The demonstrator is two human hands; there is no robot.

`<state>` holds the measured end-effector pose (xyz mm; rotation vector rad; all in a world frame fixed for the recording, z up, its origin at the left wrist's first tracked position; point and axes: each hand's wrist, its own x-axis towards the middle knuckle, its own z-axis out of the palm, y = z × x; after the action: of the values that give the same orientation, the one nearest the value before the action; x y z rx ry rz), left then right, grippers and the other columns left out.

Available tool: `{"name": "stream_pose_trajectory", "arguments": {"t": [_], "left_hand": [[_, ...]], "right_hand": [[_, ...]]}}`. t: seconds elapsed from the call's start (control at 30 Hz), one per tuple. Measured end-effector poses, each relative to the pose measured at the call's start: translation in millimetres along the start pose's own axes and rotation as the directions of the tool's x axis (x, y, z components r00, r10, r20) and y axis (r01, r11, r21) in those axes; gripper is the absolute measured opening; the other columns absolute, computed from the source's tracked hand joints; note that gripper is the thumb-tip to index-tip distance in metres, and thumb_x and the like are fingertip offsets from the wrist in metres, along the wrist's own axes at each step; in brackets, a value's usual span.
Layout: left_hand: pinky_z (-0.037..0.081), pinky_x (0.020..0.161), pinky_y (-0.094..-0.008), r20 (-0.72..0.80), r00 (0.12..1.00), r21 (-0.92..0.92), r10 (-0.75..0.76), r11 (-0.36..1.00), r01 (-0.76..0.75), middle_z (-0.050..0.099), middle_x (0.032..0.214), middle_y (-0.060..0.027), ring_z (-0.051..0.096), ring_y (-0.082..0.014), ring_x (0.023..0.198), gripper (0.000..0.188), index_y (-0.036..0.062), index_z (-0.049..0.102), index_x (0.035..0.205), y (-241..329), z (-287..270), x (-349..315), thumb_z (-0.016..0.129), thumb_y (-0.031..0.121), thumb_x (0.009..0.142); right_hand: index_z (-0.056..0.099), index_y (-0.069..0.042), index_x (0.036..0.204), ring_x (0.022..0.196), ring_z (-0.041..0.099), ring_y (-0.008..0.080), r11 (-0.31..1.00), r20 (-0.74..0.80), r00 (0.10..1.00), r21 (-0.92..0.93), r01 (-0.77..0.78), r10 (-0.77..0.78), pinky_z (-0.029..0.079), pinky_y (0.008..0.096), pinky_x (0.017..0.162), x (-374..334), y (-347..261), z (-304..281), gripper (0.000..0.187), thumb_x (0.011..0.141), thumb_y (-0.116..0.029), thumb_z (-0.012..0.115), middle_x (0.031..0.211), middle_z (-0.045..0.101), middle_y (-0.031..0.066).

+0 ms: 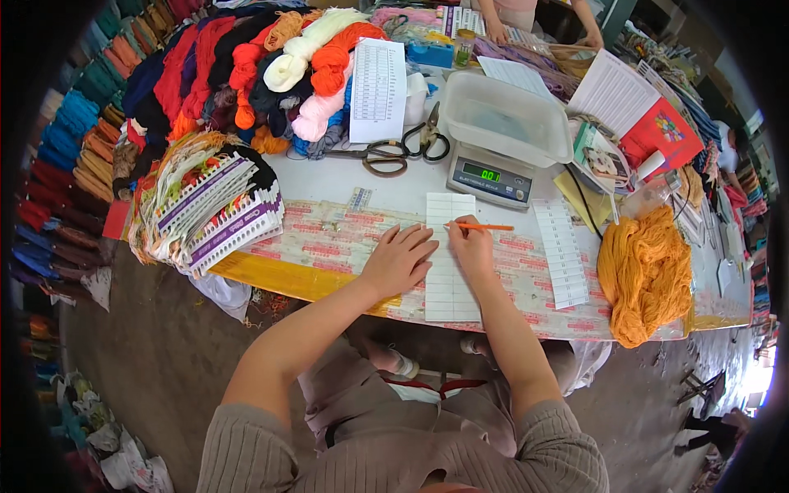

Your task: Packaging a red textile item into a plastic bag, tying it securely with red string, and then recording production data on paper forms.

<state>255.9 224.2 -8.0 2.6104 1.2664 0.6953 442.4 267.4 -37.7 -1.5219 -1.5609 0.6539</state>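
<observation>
A long white ruled paper strip (450, 287) lies before me on the table. My left hand (401, 260) rests flat on its left edge, fingers spread. An orange pencil (493, 227) is gripped in my right hand (472, 246), its tip on the strip's upper part. Just beyond stands an electronic scale (493, 177) with a lit green display and a clear plastic tub (508, 115) on its pan. A second printed strip (560, 255) lies to the right of my right hand.
Piled skeins of coloured yarn (329, 70) fill the back left. Thread cards (222, 209) lie bundled at the left, with scissors (385, 158) near the scale. An orange-yellow skein (645, 275) hangs over the front edge at right. Across the table, another person's hands (498, 31) handle yarn.
</observation>
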Motion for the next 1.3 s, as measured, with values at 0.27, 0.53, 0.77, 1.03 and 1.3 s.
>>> {"name": "stream_pose_trajectory", "arguments": {"t": [0.27, 0.53, 0.77, 1.03, 1.3], "left_hand": [[0.039, 0.097, -0.0391, -0.567, 0.544, -0.341, -0.619, 0.777, 0.529, 0.059, 0.117, -0.0193, 0.053, -0.0341, 0.112, 0.046, -0.0014, 0.055, 0.119, -198.4, -8.8, 81.8, 0.066, 0.026, 0.083], [0.048, 0.082, -0.0365, -0.202, 0.560, -0.407, -0.803, 0.589, 0.698, 0.067, 0.101, -0.0174, 0.063, -0.0265, 0.096, 0.046, 0.0005, 0.064, 0.110, -251.6, -36.5, 123.7, 0.073, 0.028, 0.075], [0.048, 0.070, -0.0376, -0.655, 0.751, 0.298, -0.089, 0.882, 0.365, 0.061, 0.099, -0.0086, 0.061, -0.0289, 0.084, 0.024, 0.0088, 0.062, 0.100, -102.1, -122.6, 39.0, 0.061, 0.002, 0.078], [0.048, 0.075, -0.0406, 0.040, 0.980, 0.044, -0.193, 0.981, 0.191, 0.057, 0.099, -0.0100, 0.056, -0.0309, 0.090, 0.040, 0.0044, 0.061, 0.108, -4.8, -59.6, -65.7, 0.069, 0.028, 0.078], [0.044, 0.091, -0.0433, -0.114, 0.985, 0.211, -0.129, 0.966, 0.151, 0.054, 0.123, -0.0105, 0.051, -0.0318, 0.113, 0.041, 0.0095, 0.059, 0.118, -47.9, -69.9, -78.3, 0.064, 0.033, 0.085]], "right_hand": [[0.063, 0.001, 0.085, 0.060, 0.063, 0.0257, 0.979, 0.053, 0.991, 0.157, -0.132, 0.125, 0.047, 0.0347, 0.057, 3.2, 3.7, 2.9, 0.020, 0.085, -0.020, 0.063, 0.068, 0.064, 0.0158], [0.061, 0.000, 0.083, 0.061, 0.062, 0.0281, 0.981, 0.064, 0.991, 0.151, -0.126, 0.117, 0.047, 0.0360, 0.058, -0.6, 4.9, 5.1, 0.021, 0.086, -0.021, 0.062, 0.067, 0.063, 0.0160], [0.059, -0.001, 0.088, 0.065, 0.062, 0.0316, 0.998, 0.052, 0.997, 0.039, -0.051, 0.049, 0.048, 0.0387, 0.061, 3.6, 8.5, -3.5, 0.022, 0.087, -0.024, 0.061, 0.070, 0.063, 0.0164], [0.060, -0.003, 0.090, 0.066, 0.062, 0.0313, 0.998, 0.096, 0.995, -0.055, -0.022, 0.027, 0.047, 0.0393, 0.061, -0.1, -1.4, -2.5, 0.023, 0.088, -0.026, 0.061, 0.069, 0.063, 0.0156], [0.060, 0.000, 0.089, 0.060, 0.059, 0.0277, 0.999, 0.130, 0.992, 0.038, -0.009, 0.003, 0.046, 0.0364, 0.059, -4.4, -5.0, -3.0, 0.023, 0.087, -0.023, 0.061, 0.067, 0.061, 0.0153]]}}
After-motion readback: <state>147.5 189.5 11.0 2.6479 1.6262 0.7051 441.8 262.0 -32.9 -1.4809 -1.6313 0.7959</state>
